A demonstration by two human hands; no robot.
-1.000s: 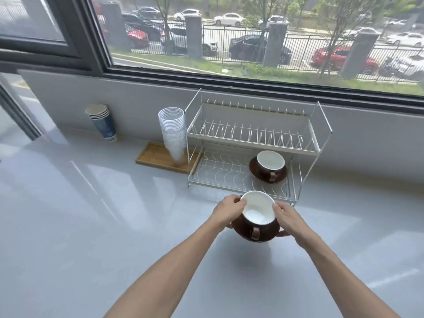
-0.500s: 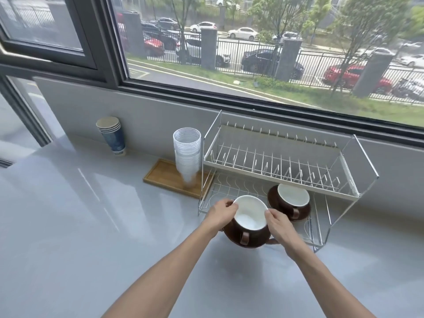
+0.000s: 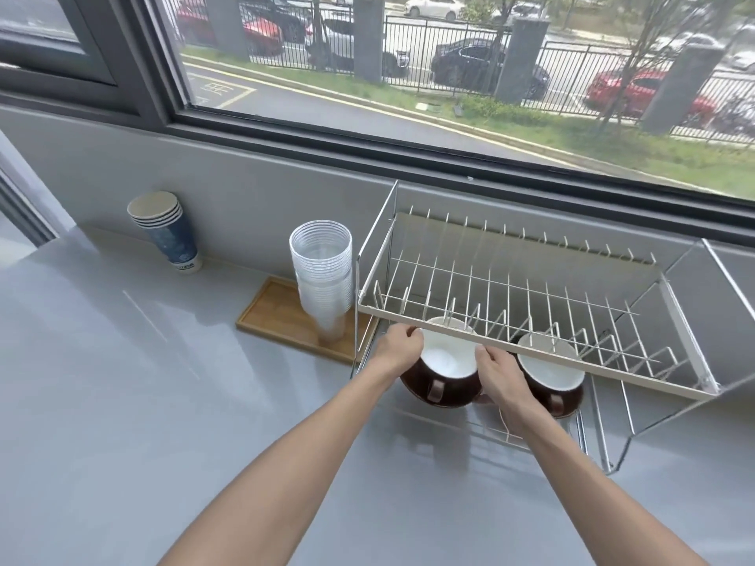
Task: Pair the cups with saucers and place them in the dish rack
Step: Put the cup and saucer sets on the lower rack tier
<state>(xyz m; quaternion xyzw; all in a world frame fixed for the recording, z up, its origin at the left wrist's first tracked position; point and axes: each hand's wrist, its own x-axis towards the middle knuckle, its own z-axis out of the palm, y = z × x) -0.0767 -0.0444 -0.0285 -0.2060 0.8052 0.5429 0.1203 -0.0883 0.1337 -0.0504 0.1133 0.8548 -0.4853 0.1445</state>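
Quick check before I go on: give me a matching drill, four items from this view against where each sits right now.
Items:
1. held cup
2. second cup
3. clear cup stack
4. paper cup stack

Places:
A. on the wooden tray
B. alone by the wall, far left
C. between both hands, lower rack tier
D. lower tier, right side

Pairs: 1-C, 2-D, 3-A, 4-B

A glossy grey desk (image 3: 122, 402) runs under a wide dark-framed window (image 3: 408, 128), daylight falling in from a street with parked cars (image 3: 486, 71) and fencing.
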